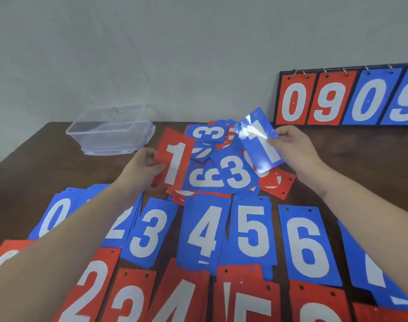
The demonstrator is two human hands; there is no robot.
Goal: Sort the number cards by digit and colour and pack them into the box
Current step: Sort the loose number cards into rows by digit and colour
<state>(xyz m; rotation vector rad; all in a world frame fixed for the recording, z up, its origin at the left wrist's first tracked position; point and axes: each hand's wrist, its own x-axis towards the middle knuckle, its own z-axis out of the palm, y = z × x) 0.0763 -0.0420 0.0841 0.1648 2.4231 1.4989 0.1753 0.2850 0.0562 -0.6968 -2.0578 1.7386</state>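
Left hand (145, 164) pinching a red 1 card (174, 160), right hand (291, 145) pinching a glare-washed blue 1 card (260, 141) — both lifted over the unsorted heap (224, 173) mid-counter. Clear box (110, 129) waiting far left, still unpacked. Likely slips: misread digit from glare, or forearms sweeping the sorted rows (251, 231) out of order.

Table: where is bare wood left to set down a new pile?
Bare table lies right of the unsorted heap, below the scoreboard, and on the left, before the box. The near edge is crowded with sorted rows.

cards (205, 231) red/blue, white digits | box (110, 129) clear | table (351, 159) brown
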